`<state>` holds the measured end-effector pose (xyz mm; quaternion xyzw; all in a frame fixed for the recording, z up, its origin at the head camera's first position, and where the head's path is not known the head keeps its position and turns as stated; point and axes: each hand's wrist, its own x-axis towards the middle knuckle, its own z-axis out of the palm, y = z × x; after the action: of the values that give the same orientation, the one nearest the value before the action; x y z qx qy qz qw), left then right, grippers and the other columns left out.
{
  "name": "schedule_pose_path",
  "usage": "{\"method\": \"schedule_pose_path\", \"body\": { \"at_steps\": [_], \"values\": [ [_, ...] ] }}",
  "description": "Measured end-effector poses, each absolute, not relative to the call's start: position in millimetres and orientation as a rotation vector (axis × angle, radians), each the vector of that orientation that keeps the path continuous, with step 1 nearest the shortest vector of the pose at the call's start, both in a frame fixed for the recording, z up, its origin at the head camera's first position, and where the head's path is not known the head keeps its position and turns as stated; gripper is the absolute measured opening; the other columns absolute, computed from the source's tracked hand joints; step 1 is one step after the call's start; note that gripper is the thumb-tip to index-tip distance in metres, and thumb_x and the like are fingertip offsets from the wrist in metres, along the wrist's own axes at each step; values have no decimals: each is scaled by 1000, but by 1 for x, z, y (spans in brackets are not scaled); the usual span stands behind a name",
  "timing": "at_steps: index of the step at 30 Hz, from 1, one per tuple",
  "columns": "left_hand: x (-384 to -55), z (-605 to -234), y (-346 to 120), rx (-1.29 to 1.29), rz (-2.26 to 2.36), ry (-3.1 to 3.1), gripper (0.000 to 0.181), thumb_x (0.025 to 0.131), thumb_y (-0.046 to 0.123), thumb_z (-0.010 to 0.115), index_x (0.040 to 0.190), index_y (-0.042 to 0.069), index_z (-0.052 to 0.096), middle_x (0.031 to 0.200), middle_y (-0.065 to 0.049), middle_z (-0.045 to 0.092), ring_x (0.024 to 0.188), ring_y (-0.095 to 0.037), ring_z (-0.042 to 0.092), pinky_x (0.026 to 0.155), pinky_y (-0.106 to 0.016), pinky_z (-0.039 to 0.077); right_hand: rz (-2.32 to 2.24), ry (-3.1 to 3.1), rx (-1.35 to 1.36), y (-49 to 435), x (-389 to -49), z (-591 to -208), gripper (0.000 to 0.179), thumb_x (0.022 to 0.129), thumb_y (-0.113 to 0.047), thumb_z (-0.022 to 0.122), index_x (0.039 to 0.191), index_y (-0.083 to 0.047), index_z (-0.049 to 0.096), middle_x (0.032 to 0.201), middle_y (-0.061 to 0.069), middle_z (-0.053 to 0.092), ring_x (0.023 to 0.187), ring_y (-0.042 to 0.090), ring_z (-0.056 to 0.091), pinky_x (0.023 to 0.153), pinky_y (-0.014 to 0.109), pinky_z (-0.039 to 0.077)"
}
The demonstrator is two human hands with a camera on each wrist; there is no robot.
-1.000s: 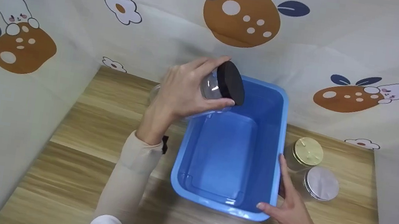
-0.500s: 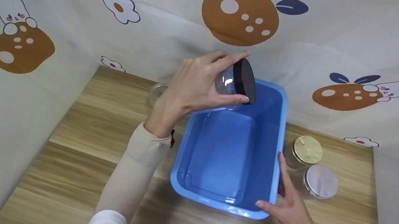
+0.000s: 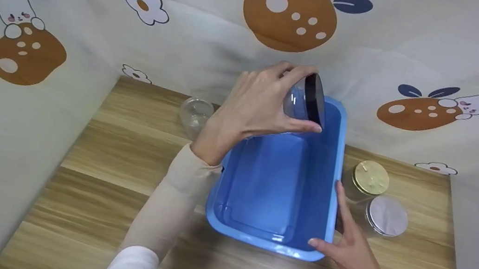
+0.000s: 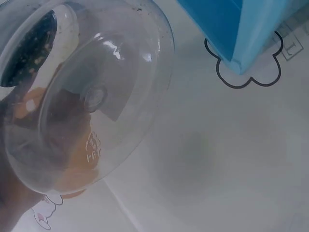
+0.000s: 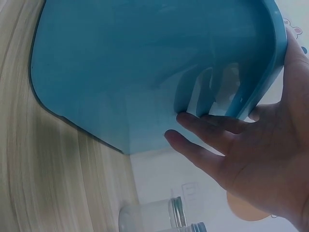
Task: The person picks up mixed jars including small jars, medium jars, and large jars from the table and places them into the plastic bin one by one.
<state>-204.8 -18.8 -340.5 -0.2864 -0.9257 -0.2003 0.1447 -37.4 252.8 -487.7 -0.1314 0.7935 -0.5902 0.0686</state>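
My left hand (image 3: pixel 258 104) grips a clear plastic jar (image 3: pixel 294 104) with a black lid (image 3: pixel 315 99), its thumb and a finger spread to the lid's edge. The jar lies tilted on its side above the far part of a blue plastic tub (image 3: pixel 263 246), lid facing right. In the left wrist view, the round base of the jar (image 4: pixel 130 82) fills the upper left. My right hand (image 3: pixel 352 251) holds the tub's right rim, thumb over the edge. The right wrist view has its fingers (image 5: pixel 207 135) against the outer wall of the tub (image 5: pixel 120 63).
Two clear jars stand right of the tub, one with a gold lid (image 3: pixel 371 177), one with a silver lid (image 3: pixel 388 216). Another clear container (image 3: pixel 195 112) stands behind my left wrist. A patterned cloth wall (image 3: pixel 195 48) closes off the wooden surface (image 3: pixel 115 150) at the back and sides.
My left hand has carried the black-lidded jar to the right across the tub's far end, uncovering more of the clear container at left. The right hand and the tub stay in place.
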Motion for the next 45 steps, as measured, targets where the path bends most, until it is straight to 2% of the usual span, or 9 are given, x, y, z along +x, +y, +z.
{"method": "schedule_pose_path", "body": {
  "at_steps": [3, 9, 17, 22, 27, 33, 36, 41, 45],
  "values": [
    [-207, -340, -14, -828, -548, -2660, 106, 66, 95, 45, 144, 24, 51, 122, 0, 67, 94, -15, 65, 73, -31, 53, -1769, 2407, -409, 253, -39, -487, 123, 68, 5, 85, 161, -24, 10, 163, 15, 20, 134, 20, 46, 103, 20, 41],
    [-208, -338, -6, -845, -460, -2694, 106, 66, 96, 42, 148, 29, 47, 132, -3, 62, 108, -18, 64, 78, -34, 55, -1727, 2406, -439, 253, -41, -487, 126, 68, 2, 86, 161, -25, 5, 166, 8, 10, 141, 28, 32, 107, 17, 33],
    [-208, -337, 8, -886, -442, -2737, 107, 65, 96, 45, 152, 33, 40, 136, -6, 58, 110, -21, 62, 73, -41, 55, -1754, 2383, -475, 256, -40, -489, 128, 66, 3, 86, 161, -22, 4, 166, 9, 9, 141, 17, 35, 108, 18, 33],
    [-208, -338, 17, -897, -419, -2765, 112, 65, 97, 41, 154, 30, 36, 142, -6, 55, 121, -22, 59, 82, -38, 55, -1645, 2447, -458, 256, -40, -488, 129, 68, -6, 88, 161, -25, 1, 167, 4, 5, 146, 28, 22, 111, 16, 25],
    [-207, -339, 26, -931, -431, -2796, 115, 64, 98, 39, 156, 29, 33, 147, -6, 51, 129, -23, 54, 91, -39, 52, -1627, 2472, -416, 256, -39, -488, 130, 67, -9, 89, 161, -24, 1, 166, 2, 8, 143, 35, 27, 109, 16, 27],
    [-209, -342, 34, -980, -428, -2770, 116, 61, 99, 39, 154, 31, 35, 141, -3, 56, 120, -19, 58, 79, -33, 53, -1659, 2443, -455, 256, -39, -489, 128, 68, -3, 86, 161, -23, 1, 166, 6, 9, 142, 25, 33, 108, 17, 32],
    [-210, -344, 37, -1005, -432, -2780, 114, 62, 99, 40, 153, 32, 37, 138, -2, 57, 115, -17, 59, 78, -30, 53, -1636, 2462, -447, 256, -39, -490, 127, 68, -5, 86, 161, -24, 1, 167, 4, 6, 145, 25, 26, 110, 16, 27],
    [-212, -348, 41, -1008, -426, -2828, 110, 63, 98, 39, 154, 36, 34, 141, -2, 55, 122, -18, 56, 87, -34, 52, -1635, 2464, -394, 255, -39, -489, 124, 72, -9, 87, 161, -28, 2, 166, 4, 9, 143, 34, 30, 109, 18, 30],
    [-213, -354, 42, -994, -402, -2847, 112, 63, 99, 38, 155, 37, 31, 146, -3, 52, 127, -21, 54, 91, -37, 51, -1660, 2442, -363, 254, -38, -488, 122, 74, -8, 86, 161, -30, 3, 166, 5, 11, 138, 35, 37, 105, 21, 36]
  ]
}}
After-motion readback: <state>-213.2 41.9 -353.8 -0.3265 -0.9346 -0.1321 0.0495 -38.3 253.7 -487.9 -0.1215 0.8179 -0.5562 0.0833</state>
